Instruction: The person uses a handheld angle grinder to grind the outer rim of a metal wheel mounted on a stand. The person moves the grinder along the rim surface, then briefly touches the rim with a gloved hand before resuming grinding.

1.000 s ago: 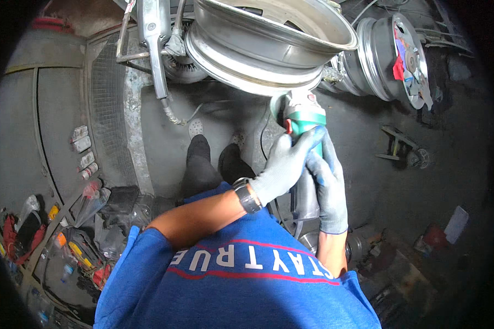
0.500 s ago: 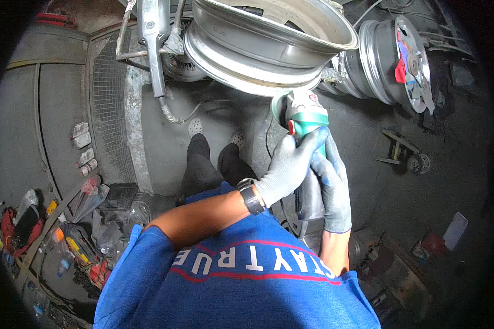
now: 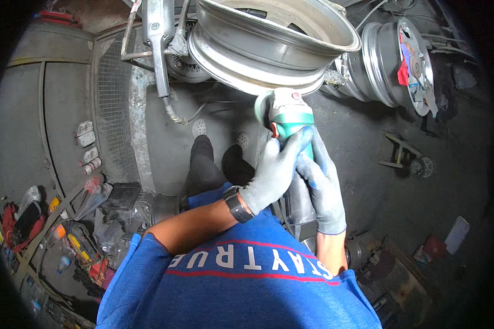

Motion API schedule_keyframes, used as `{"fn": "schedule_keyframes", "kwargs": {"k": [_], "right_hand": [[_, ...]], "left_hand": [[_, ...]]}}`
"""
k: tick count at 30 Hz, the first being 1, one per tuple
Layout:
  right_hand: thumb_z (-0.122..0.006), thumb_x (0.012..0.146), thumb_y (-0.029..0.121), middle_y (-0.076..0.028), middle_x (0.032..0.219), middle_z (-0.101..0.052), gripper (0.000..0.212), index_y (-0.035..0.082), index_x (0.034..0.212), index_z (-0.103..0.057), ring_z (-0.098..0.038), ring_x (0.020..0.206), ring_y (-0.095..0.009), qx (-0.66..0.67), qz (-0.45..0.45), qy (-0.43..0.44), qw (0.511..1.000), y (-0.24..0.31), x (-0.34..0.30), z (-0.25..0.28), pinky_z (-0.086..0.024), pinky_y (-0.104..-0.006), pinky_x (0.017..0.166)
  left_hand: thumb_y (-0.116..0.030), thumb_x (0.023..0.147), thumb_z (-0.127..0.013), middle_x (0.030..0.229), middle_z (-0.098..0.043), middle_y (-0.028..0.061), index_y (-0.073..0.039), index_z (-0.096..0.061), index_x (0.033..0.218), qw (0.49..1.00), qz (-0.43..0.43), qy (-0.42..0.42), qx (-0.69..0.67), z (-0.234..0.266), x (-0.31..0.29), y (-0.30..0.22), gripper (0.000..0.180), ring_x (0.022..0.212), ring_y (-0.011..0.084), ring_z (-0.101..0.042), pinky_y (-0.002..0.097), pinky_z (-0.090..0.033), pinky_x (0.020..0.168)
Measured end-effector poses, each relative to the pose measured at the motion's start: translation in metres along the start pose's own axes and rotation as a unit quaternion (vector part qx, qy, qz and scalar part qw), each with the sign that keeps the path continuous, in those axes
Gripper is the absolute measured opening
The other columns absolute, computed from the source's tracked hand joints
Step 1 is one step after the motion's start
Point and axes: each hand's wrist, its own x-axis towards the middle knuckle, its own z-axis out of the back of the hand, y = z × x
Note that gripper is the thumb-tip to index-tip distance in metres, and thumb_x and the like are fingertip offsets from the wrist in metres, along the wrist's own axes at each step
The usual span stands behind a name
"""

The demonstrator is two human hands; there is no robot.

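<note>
Both my hands, in grey work gloves with blue-stained fingers, are wrapped round a green and black angle grinder (image 3: 292,117). My left hand (image 3: 274,170) grips it just behind the head, near a red part on its side. Along the body lies my right hand (image 3: 325,183), its fingers closed round the casing. The grinder's round disc (image 3: 263,108) faces left. Its head is at the lower rim of a large silver wheel rim (image 3: 269,57); whether disc and metal touch, I cannot tell.
A second wheel rim (image 3: 380,66) with scraps and discs on it stands at the right. Another power tool (image 3: 158,41) hangs by a metal frame at upper left. A small wheeled stand (image 3: 403,154) is on the right floor; bottles (image 3: 86,139) and bags (image 3: 101,233) lie left.
The grinder, in both my hands, has moved left along the lower edge of the large wheel rim. My grip looks the same. The view has shifted slightly.
</note>
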Motion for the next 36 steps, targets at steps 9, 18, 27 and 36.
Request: {"fn": "schedule_keyframes", "kwargs": {"k": [9,18,27,36], "right_hand": [[-0.066,0.094,0.021,-0.021,0.156,-0.043,0.081,-0.007,0.159,-0.025,-0.044,0.141,-0.026,-0.023,-0.008,-0.030,0.999,0.003,0.001,0.021,-0.036,-0.0339,0.116],[-0.064,0.096,0.021,-0.019,0.152,-0.047,0.077,-0.006,0.159,-0.028,-0.048,0.136,-0.023,-0.002,-0.003,-0.028,1.000,0.007,0.002,0.025,-0.039,-0.0330,0.112],[-0.066,0.096,0.017,-0.023,0.153,-0.045,0.082,-0.009,0.159,-0.021,-0.047,0.137,-0.026,-0.016,0.011,0.007,1.000,-0.003,-0.002,-0.026,-0.039,-0.0343,0.113],[-0.068,0.097,0.023,-0.025,0.152,-0.047,0.084,-0.006,0.160,-0.021,-0.046,0.139,-0.027,-0.067,0.036,0.044,0.996,-0.009,0.006,-0.045,-0.036,-0.0357,0.115]], "left_hand": [[-0.038,0.098,-0.069,0.093,-0.071,0.0050,0.001,-0.069,0.111,0.998,0.061,0.011,0.019,-0.020,0.009,-0.002,0.042,0.084,0.0117,-0.067,0.0288,-0.053,0.075],[-0.035,0.098,-0.068,0.091,-0.070,0.0035,-0.001,-0.069,0.108,0.998,0.040,0.044,-0.020,-0.027,0.020,0.013,0.035,0.081,0.0105,-0.065,0.0289,-0.052,0.071],[-0.032,0.099,-0.068,0.105,-0.069,0.0039,-0.003,-0.066,0.123,0.999,-0.024,0.025,-0.030,0.027,-0.002,0.000,0.037,0.094,0.0118,-0.067,0.0281,-0.053,0.081],[-0.028,0.104,-0.060,0.112,-0.069,0.0063,-0.002,-0.061,0.131,0.998,-0.063,0.031,-0.005,0.063,-0.003,0.002,0.038,0.103,0.0141,-0.067,0.0300,-0.054,0.088]]}}
